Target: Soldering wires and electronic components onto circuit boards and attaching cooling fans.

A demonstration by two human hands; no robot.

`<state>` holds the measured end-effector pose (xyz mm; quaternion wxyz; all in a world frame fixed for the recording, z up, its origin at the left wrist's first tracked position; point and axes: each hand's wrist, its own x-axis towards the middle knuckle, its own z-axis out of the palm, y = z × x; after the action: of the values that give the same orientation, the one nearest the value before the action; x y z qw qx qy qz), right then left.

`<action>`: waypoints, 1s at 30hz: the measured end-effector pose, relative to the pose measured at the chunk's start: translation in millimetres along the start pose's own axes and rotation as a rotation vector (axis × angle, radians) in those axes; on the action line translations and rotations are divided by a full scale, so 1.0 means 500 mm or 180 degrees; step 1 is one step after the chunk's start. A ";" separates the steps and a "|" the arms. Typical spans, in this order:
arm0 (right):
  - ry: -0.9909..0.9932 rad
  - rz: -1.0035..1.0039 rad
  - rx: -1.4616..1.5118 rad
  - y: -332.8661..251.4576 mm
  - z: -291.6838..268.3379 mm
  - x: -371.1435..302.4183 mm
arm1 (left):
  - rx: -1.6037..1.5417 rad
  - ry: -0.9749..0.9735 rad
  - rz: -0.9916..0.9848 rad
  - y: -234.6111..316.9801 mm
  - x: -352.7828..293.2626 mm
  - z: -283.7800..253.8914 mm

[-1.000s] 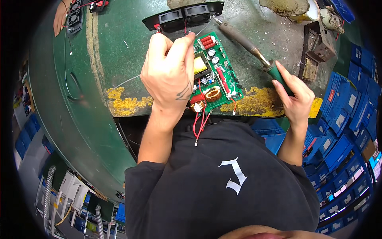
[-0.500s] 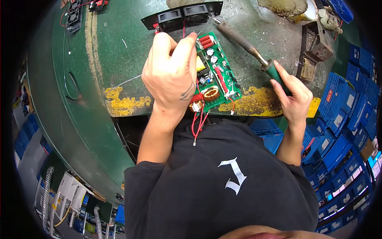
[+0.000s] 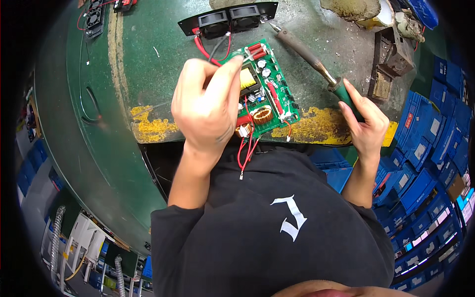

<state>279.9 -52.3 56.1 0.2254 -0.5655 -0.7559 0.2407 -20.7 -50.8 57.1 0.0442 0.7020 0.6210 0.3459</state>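
Observation:
My right hand (image 3: 366, 116) grips the green handle of a soldering iron (image 3: 303, 49). The iron's tip points to the upper left, just off the right end of a black panel with two fans (image 3: 227, 20). My left hand (image 3: 208, 101) is pinched over the left side of a green circuit board (image 3: 283, 101), hiding part of it. Thin solder wire (image 3: 161, 105) trails out behind that hand, and a short end shows past the fingertips. Red and black leads (image 3: 200, 47) join the panel to the board; more red wires (image 3: 242, 161) hang over the bench edge.
A dark metal iron stand (image 3: 393, 57) sits at the right of the bench, below a brownish pad (image 3: 351, 9). Another fan unit (image 3: 94, 20) and a loose cable (image 3: 91, 101) lie at the left. Blue bins (image 3: 420, 148) are stacked at the right.
My left hand has drawn back toward me and slightly left, taking the solder wire off the panel's right end. The iron's tip has moved slightly right, away from that end.

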 end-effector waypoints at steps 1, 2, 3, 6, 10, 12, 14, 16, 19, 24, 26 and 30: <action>0.0006 -0.0028 -0.0008 0.001 0.000 -0.003 | -0.0173 -0.0026 -0.0020 0.004 -0.006 -0.016; 0.0018 -0.0013 0.0018 0.002 0.000 -0.005 | -0.0391 -0.0092 -0.0288 0.011 -0.016 -0.038; 0.0029 0.0005 0.0047 0.003 -0.001 -0.010 | -0.0423 -0.0124 -0.0408 0.011 -0.023 -0.061; -0.0050 0.0264 0.0056 0.005 -0.008 -0.023 | -0.0773 -0.0433 -0.1280 -0.012 -0.050 -0.147; 0.0003 0.0261 0.0100 0.011 -0.010 -0.030 | -0.0934 -0.0710 -0.2836 -0.093 -0.084 -0.226; 0.0041 0.0213 0.0099 0.014 -0.010 -0.030 | 0.0109 -0.1174 -0.3182 -0.132 -0.091 -0.233; 0.0090 0.0156 0.0075 0.014 -0.009 -0.029 | 0.1031 -0.1050 -0.2015 -0.146 -0.093 -0.211; 0.0180 0.0024 0.0107 0.015 -0.005 -0.026 | 0.0755 -0.0677 -0.1980 -0.134 -0.084 -0.177; 0.0119 0.0080 0.0030 0.010 -0.011 -0.028 | -0.0208 -0.0407 -0.1456 -0.084 -0.051 -0.117; 0.0021 0.0123 0.0029 0.006 -0.010 -0.022 | -0.0514 -0.0543 -0.1281 -0.022 0.009 -0.040; 0.0013 0.0093 0.0033 0.006 -0.009 -0.018 | -0.0461 -0.0602 -0.1365 -0.011 0.018 -0.032; 0.0112 0.0006 0.0161 0.011 -0.007 -0.013 | -0.0457 -0.0498 -0.1310 0.000 0.017 -0.019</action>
<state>288.0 -56.9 54.8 0.2527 -0.5645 -0.7450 0.2499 -25.9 -46.7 68.2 0.2116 0.5803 0.7195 0.3174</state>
